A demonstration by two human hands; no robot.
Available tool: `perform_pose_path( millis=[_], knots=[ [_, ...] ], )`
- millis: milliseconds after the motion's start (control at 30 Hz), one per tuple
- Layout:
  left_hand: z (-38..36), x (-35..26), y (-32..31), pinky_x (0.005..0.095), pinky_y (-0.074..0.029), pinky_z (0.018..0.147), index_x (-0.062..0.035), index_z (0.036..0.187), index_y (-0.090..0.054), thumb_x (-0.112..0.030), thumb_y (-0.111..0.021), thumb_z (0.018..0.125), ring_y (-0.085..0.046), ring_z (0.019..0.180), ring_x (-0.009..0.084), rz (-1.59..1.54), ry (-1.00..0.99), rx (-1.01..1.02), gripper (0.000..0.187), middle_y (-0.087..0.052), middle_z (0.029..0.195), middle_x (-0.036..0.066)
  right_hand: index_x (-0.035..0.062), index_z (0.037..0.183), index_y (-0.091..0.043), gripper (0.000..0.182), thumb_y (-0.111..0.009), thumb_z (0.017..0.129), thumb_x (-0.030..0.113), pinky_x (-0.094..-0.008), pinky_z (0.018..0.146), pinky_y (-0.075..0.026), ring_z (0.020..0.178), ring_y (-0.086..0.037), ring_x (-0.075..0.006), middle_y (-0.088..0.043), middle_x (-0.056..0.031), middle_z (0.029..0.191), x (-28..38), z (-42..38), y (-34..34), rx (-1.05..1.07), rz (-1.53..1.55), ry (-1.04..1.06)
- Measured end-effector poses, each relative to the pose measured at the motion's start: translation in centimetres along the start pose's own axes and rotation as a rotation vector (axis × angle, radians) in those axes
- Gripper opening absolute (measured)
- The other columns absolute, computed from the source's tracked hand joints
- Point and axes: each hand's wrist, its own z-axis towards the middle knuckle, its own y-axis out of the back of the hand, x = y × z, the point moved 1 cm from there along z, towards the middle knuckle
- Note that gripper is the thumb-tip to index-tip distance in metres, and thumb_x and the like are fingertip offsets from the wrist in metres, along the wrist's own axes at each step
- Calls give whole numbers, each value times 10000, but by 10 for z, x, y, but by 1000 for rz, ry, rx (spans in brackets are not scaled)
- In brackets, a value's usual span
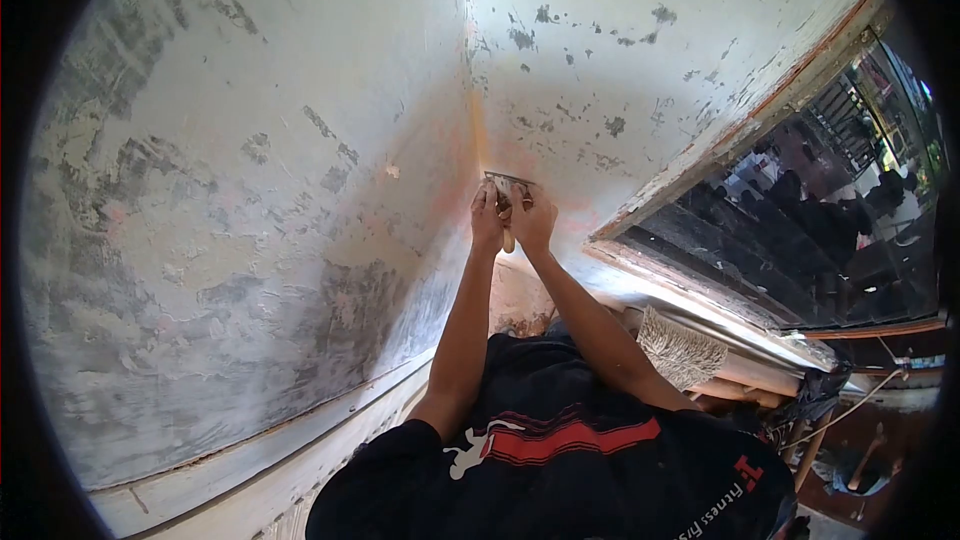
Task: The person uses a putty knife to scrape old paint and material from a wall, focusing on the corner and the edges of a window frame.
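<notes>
In the head view, the left hand and right hand are gripping a scraper from both sides, fingers mostly closed, presumably steadying its wide edge; it is sitting by the wall corner, contact being hard to tell.

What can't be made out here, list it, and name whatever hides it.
Head view: most of the handle of the scraper, covered by the left hand and right hand.
Head view: the end of the shirt lettering, cut off by the bottom edge.
Head view: shapes in the dark window, too dim and blurred.
</notes>
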Motion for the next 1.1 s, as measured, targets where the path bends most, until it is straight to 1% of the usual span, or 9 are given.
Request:
perform_pose_path(
  millis=[200,333,400,500,567,667,867,1033,1100],
  knots=[
    [10,8,7,166,-363,475,-129,989,-546,-257,-436,1036,-448,576,24,-64,-102,141,175,-552,789,-38,-36,863,-651,189,-672,881,151,-273,464,-492,490,-649,-147,-664,-103,705,-4,1,-8,-68,31,53],
    [8,3,2,160,-365,475,-123,986,-550,-253,-440,1036,-445,575,20,-25,-137,92,177,-573,813,-34,-31,857,-651,176,-654,896,141,-273,452,-481,480,-640,-149,-659,-90,706,-10,2,-13,-120,115,32],
    [7,-1,2,156,-369,484,-117,978,-557,-250,-446,1035,-454,587,19,-75,-173,210,183,-584,825,-27,-36,836,-639,179,-665,893,132,-263,429,-472,480,-638,-134,-647,-69,707,-7,1,-15,-134,142,53],
    [9,-2,2,154,-374,485,-106,968,-562,-244,-453,1033,-468,599,23,-82,-174,217,188,-588,824,-19,-31,808,-632,180,-661,896,123,-253,427,-465,481,-636,-132,-647,-59,693,2,1,-14,-161,70,85],
    [9,-8,-2,156,-381,487,-102,967,-563,-241,-455,1032,-476,604,26,-58,-188,222,188,-595,829,-14,-35,806,-641,187,-657,900,126,-247,442,-461,478,-625,-123,-652,-69,677,-1,1,-17,-146,188,-53],
    [1,-15,-12,159,-390,487,-92,965,-562,-233,-457,1031,-488,613,32,-44,-196,185,188,-608,843,-3,-46,804,-639,186,-649,904,110,-240,451,-457,481,-613,-106,-655,-71,667,4,6,-17,-180,117,35],
    [5,-16,-11,161,-386,466,-84,947,-552,-225,-458,1030,-509,631,40,-61,-193,184,189,-604,838,4,-50,842,-635,185,-648,917,118,-241,450,-465,494,-606,-109,-647,-65,698,5,0,-16,-138,326,-87],
    [3,-15,-4,169,-375,435,-95,928,-536,-224,-456,1030,-518,623,39,7,-209,197,183,-576,791,-9,-54,859,-633,215,-645,927,149,-245,439,-473,492,-602,-121,-636,-72,701,-9,0,-11,-72,338,-47],
    [0,-17,-9,175,-373,413,-107,928,-532,-217,-452,1030,-515,601,36,48,-178,130,170,-562,764,-20,-55,858,-629,220,-642,930,152,-245,434,-474,491,-599,-122,-631,-71,694,-9,0,-9,-47,360,-43]
  ],
)
